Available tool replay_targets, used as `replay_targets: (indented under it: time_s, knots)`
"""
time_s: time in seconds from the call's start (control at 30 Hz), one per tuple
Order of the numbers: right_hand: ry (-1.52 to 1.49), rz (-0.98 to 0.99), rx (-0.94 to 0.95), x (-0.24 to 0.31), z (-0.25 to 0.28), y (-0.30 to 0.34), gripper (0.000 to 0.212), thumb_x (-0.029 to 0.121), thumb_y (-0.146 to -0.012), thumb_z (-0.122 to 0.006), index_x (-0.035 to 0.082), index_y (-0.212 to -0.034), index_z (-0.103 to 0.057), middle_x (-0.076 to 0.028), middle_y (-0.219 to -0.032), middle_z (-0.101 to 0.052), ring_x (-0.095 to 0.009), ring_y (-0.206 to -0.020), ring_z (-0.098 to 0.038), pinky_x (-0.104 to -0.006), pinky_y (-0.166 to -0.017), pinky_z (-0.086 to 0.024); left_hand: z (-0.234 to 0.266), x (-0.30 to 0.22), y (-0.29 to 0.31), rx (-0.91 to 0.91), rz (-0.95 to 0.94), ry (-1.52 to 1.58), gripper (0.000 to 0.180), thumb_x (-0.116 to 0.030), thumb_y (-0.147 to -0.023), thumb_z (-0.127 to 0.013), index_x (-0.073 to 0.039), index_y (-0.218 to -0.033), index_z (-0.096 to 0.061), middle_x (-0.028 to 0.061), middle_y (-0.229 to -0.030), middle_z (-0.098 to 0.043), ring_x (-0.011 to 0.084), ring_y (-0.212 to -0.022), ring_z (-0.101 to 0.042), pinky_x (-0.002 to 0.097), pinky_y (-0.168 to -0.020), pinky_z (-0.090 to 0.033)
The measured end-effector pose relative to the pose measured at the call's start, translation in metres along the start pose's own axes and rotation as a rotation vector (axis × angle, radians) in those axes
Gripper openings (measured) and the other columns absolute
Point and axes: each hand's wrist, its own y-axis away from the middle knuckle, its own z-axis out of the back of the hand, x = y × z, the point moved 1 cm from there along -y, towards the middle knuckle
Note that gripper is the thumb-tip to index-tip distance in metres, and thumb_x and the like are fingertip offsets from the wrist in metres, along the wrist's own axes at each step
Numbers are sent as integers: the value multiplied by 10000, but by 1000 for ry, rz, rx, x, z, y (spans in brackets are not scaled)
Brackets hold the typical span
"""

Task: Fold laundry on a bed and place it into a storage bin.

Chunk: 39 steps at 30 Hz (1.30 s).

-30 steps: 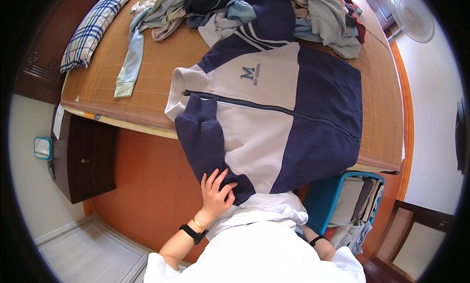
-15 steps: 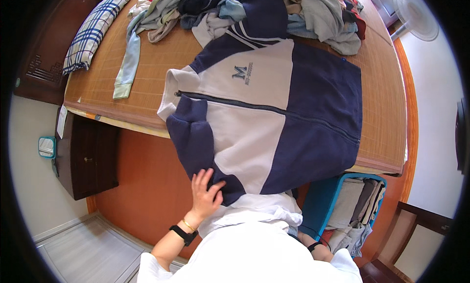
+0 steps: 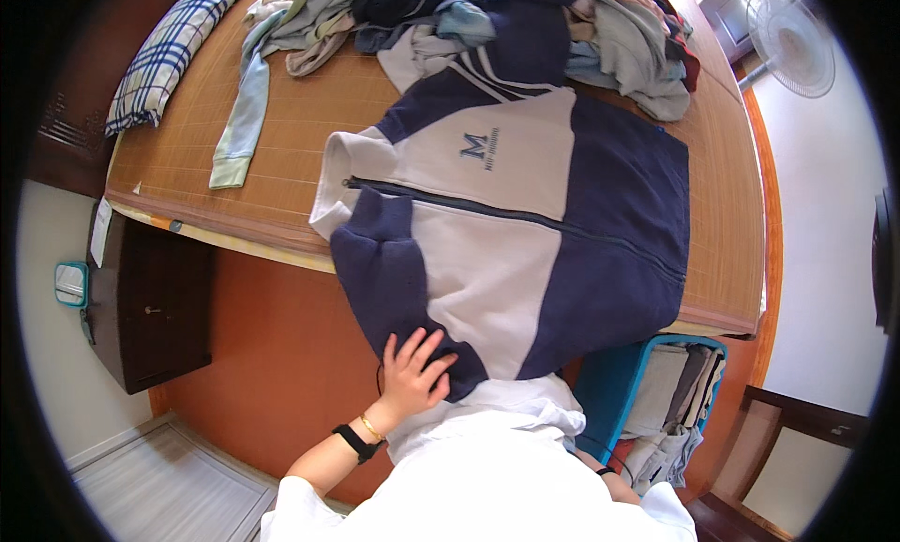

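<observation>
Fingers (image 3: 410,347) of the left hand (image 3: 405,388) fan apart over the near sleeve (image 3: 377,270) of a navy and white zip jacket (image 3: 497,247), laid lightly on the cloth at the sleeve's bend and not closed around it. Only part of the right forearm (image 3: 614,488) shows, low at the person's right side beside a blue bin (image 3: 607,392) of folded clothes (image 3: 659,378); its hand is hidden, so what that hand holds cannot be told. Spread front side up, the jacket lies mostly on the bed (image 3: 291,167), collar (image 3: 352,158) toward the left, its near side hanging over the edge against the white shirt (image 3: 478,476). The near sleeve is doubled back with its cuff (image 3: 384,214) beside the collar, while the far sleeve (image 3: 525,40) reaches into a heap of clothes (image 3: 619,50). It looks soft, fairly thick and light to lift, not slippery or fragile, though the zip (image 3: 478,200) probably makes a stiffer line along the front. A loose sleeve would likely flop if pinched only at the cuff; the bend and the shoulder seem surer holds, and the overhanging edge could drag the rest down.
</observation>
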Motion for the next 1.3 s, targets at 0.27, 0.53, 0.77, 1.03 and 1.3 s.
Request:
replay_targets:
  time_s: [0.27, 0.53, 0.77, 1.03, 1.3]
  knots:
    - [773, -40, 22, -33, -1, 33, 209, 215, -863, -628, 63, -975, -717, -117, -906, -713, -240, -841, -677, -377, -699, -540, 4, 23, 8, -50, -121, 119, 306, -254, -741, -650, -246, -1040, -715, 45, -1383, -528, 262, -1320, -408, 556, -1119, -179]
    - [378, -513, 29, -73, 64, 69, 384, 450, -908, -567, 98, -913, -721, -28, -780, -715, -127, -561, -577, -295, -501, -482, 10, 23, 12, -63, -121, 144, 291, -250, -749, -654, -234, -1033, -715, 42, -1394, -519, 255, -1332, -390, 541, -1133, -159]
    - [638, 708, -433, 122, 62, 90, 490, 423, -928, -492, 60, -692, -722, -84, -586, -638, -191, -559, -623, -333, -590, -519, 23, 27, 11, -108, 148, 346, 452, -133, -751, -643, -93, -1198, -591, 156, -1378, -494, 315, -1310, -410, 483, -1103, -268]
    - [-1011, 846, 365, 230, 82, 108, 356, 259, -907, -664, 160, -1223, -536, -22, -1273, -543, -210, -1192, -481, -435, -1000, -401, 39, 40, -7, -247, 857, 864, 673, -177, -859, -731, 58, -1379, -373, 184, -1411, -419, 255, -1265, -440, 364, -1066, -348]
    - [-1199, 1138, 516, 221, 96, 110, 337, 191, -919, -641, 175, -1241, -540, -11, -1271, -581, -221, -1215, -520, -436, -1024, -409, 103, 17, -3, -138, 765, 1008, 461, -330, -951, -620, 83, -1155, -608, 116, -1124, -658, 173, -1000, -616, 287, -899, -474]
